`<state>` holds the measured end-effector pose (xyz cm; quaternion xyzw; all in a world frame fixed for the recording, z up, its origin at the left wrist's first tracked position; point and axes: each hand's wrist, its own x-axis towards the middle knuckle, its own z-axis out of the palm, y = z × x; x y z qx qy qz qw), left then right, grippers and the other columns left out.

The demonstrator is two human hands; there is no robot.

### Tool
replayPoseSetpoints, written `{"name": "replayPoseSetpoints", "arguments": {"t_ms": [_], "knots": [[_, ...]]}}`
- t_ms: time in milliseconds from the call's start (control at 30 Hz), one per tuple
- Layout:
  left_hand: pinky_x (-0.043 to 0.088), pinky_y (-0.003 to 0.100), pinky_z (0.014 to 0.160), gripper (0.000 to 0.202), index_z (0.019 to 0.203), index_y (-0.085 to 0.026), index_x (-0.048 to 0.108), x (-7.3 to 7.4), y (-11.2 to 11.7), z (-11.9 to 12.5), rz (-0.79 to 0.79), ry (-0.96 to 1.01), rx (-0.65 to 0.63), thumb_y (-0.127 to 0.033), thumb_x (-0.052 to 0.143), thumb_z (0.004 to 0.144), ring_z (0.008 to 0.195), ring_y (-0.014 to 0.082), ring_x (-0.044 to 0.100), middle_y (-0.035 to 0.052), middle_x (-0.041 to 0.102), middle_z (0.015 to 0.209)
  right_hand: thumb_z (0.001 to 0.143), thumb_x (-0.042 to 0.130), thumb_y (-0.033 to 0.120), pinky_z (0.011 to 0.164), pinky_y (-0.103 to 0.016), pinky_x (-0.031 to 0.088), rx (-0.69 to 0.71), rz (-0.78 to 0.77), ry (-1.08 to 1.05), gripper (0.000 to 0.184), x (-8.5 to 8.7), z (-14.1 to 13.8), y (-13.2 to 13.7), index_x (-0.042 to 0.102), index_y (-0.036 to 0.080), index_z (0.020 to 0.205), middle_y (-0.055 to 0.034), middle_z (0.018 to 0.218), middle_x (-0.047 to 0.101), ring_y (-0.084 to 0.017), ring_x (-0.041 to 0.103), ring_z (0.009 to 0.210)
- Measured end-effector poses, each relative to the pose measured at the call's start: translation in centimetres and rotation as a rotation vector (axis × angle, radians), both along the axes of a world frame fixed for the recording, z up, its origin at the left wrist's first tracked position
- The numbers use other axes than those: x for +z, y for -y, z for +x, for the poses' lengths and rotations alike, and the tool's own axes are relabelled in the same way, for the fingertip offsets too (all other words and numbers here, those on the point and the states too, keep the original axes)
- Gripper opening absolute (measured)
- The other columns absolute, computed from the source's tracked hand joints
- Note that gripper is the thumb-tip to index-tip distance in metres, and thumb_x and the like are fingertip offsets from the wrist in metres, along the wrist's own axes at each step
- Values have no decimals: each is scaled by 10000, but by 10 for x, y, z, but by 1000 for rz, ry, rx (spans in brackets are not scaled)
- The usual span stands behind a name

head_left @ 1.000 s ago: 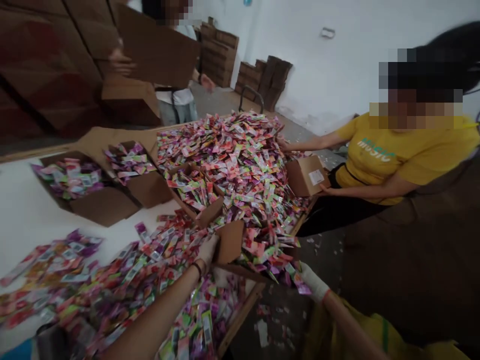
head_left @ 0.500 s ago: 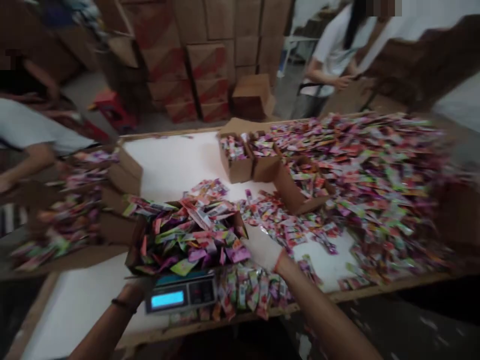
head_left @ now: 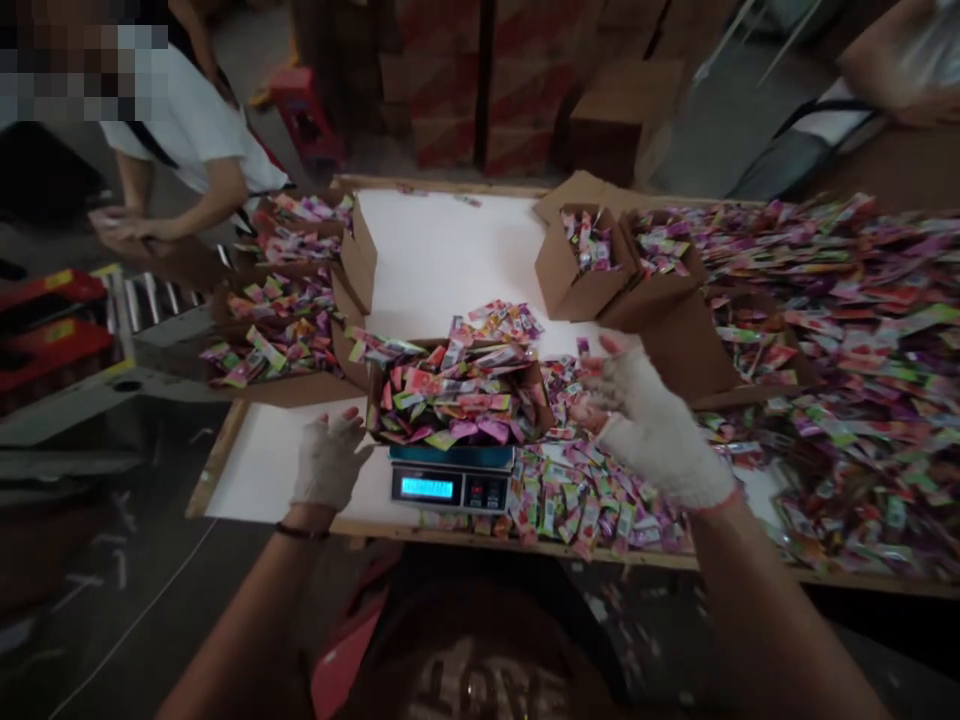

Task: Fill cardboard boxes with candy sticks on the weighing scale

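A cardboard box [head_left: 373, 402] heaped with colourful small packets [head_left: 461, 385] rests on a digital scale [head_left: 450, 487] whose blue display is lit. Left of that box, my left hand [head_left: 328, 462], in a white fingerless glove, is held apart from it with its fingers spread and nothing in them. My right hand [head_left: 652, 425], gloved the same way, hovers right of the box above loose packets, fingers apart and bare of any object. More packets [head_left: 577, 495] lie right of the scale along the table's front edge.
Filled boxes [head_left: 360, 265] stand at the left beside a roller conveyor [head_left: 154, 300]. Other boxes [head_left: 574, 280] stand at the back right, before a large packet heap [head_left: 862, 330]. A co-worker [head_left: 202, 130] is at far left, another [head_left: 892, 75] at far right. Stacked cartons [head_left: 442, 90] stand behind.
Both hands have come off the box on the scale: the left one backed away to the left, the right one to the right. The camera view has shifted left and downward.
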<state>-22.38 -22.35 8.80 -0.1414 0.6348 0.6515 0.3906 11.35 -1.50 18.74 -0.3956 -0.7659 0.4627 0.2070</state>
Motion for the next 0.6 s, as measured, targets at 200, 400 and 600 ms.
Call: {"name": "replayPoseSetpoints", "arguments": {"t_ms": [200, 400, 600], "knots": [[552, 324, 688, 395, 938, -207, 714, 19, 9, 18, -70, 87, 147, -449, 416, 1030, 806, 206, 671, 58, 713, 917, 869, 832, 513, 1110, -589, 598, 322, 312, 172, 963, 50, -64, 8, 426, 280, 1710, -176, 1560, 488, -367, 644, 1311], [555, 359, 776, 378, 917, -197, 721, 36, 42, 57, -145, 90, 246, -385, 416, 1036, 908, 219, 688, 77, 731, 977, 778, 896, 635, 1080, -515, 592, 630, 325, 670, 1085, 44, -139, 3, 463, 328, 1725, -197, 1716, 388, -389, 721, 1245], [558, 370, 771, 384, 929, -198, 726, 33, 85, 75, -179, 114, 353, -317, 382, 1051, 921, 226, 700, 84, 746, 982, 985, 681, 372, 1026, -425, 601, 673, 388, 781, 672, -8, -168, 2, 566, 321, 1646, -191, 1608, 579, -344, 753, 1268]]}}
